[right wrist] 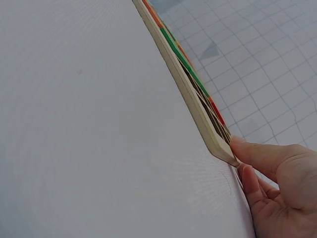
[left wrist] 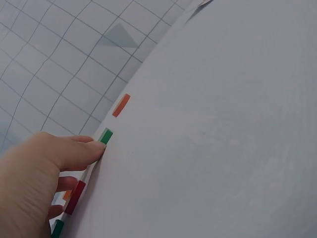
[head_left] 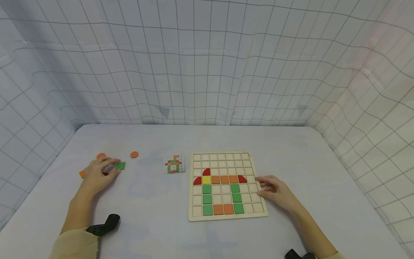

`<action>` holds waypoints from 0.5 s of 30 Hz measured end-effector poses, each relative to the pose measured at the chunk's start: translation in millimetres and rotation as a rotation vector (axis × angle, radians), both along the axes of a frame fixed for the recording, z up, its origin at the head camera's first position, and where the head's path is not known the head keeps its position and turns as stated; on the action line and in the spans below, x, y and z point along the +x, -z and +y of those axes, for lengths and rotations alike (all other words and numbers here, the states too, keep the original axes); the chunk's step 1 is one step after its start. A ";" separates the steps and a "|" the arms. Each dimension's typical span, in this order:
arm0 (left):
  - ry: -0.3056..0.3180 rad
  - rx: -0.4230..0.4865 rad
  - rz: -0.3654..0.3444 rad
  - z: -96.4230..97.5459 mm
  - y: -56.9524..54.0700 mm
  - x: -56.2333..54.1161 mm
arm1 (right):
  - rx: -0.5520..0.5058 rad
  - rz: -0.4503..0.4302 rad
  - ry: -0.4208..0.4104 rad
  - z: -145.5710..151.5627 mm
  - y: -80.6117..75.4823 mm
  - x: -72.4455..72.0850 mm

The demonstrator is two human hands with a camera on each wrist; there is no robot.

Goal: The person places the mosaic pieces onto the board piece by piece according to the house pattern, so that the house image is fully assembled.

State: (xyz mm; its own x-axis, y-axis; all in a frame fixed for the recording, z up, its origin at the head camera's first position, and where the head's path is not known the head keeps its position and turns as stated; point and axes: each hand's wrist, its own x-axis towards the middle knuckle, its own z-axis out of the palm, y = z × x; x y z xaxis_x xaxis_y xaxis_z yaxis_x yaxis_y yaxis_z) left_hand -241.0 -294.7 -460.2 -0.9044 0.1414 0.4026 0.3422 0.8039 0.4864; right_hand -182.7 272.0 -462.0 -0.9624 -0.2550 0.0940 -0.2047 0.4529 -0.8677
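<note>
Pinching the green square tile point(head_left: 120, 166) toward the worktop's point(head_left: 155, 205) far-left corner, the left hand point(head_left: 97, 173) should lift it level; the right hand point(head_left: 279, 192) pinches the pale wooden grid board point(head_left: 226, 189).

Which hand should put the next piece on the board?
Probably the left hand: it's pinching a green square, with an orange disc nearby. The right hand is at the right edge of the board, farther from both pieces.
</note>
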 end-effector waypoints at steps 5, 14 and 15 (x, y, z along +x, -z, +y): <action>-0.019 -0.026 -0.015 -2.3 0.9 -1.1 | 0.000 -0.006 0.007 0.1 0.0 0.6; -0.051 0.008 -0.056 -1.9 0.8 -1.0 | -0.002 -0.005 0.007 -0.2 0.0 0.6; -0.053 0.007 -0.055 -1.8 0.2 -0.8 | -0.003 -0.004 0.006 -0.3 0.1 0.4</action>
